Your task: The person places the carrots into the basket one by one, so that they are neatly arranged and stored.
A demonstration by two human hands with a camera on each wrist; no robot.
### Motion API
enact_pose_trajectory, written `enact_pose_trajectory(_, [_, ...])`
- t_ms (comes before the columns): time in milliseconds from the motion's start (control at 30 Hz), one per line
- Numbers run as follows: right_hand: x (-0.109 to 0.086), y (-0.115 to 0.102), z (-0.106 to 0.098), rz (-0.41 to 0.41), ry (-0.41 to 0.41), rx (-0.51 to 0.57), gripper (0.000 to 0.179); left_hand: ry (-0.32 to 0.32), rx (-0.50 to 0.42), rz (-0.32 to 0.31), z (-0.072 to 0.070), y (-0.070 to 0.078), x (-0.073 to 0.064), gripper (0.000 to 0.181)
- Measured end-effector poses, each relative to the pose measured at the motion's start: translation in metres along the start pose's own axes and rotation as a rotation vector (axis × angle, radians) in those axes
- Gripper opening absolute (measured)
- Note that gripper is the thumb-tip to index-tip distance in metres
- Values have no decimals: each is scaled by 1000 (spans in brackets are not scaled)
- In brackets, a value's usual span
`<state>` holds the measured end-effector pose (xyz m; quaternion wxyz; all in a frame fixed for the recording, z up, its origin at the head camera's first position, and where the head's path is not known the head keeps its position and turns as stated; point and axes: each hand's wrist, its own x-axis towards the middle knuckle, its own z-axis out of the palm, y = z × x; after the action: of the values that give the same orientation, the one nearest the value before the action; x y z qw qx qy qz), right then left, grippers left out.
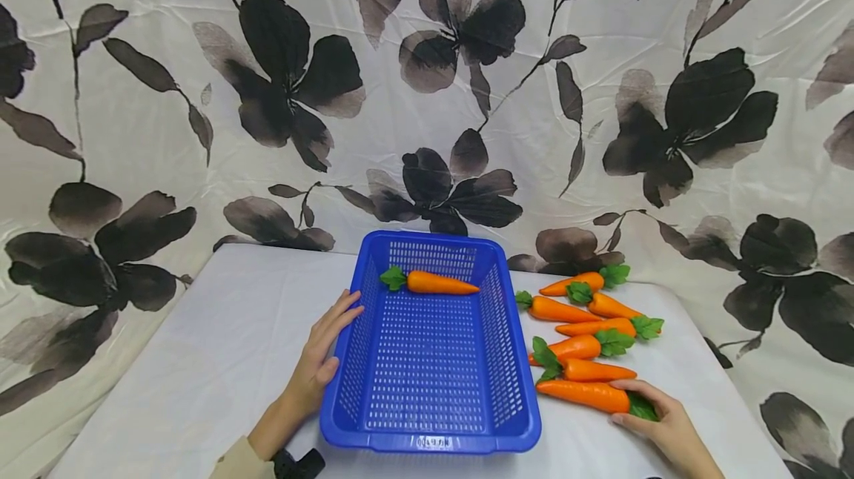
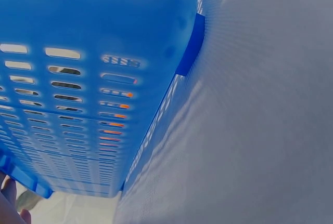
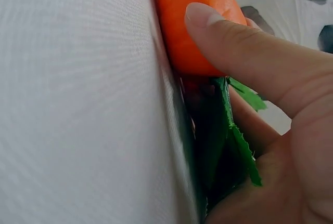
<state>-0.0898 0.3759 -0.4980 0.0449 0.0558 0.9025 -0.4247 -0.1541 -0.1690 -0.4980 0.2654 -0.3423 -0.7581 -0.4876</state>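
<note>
Head view: the right hand (image 1: 666,421) holds the nearest carrot (image 1: 582,394) by its leafy end, thumb on one side and fingers on the other, while that carrot lies on the white table (image 1: 193,360) to the right of the blue basket (image 1: 430,443). The left hand (image 1: 322,354) rests with fingers nearly straight on the basket's left rim. One lone carrot (image 1: 440,283) lies inside, toward the far end (its leaves point left). Six other carrots (image 1: 599,371) lie clustered beyond the held one.
</note>
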Motion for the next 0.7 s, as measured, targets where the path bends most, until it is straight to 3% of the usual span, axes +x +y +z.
enact_pose_trajectory(333, [1, -3, -1, 2, 7, 4, 54, 1, -1, 1, 0, -1, -1, 69])
enact_pose_trajectory(700, [3, -27, -26, -11, 51, 25, 60, -2, 0, -8, 0, -1, -1, 69])
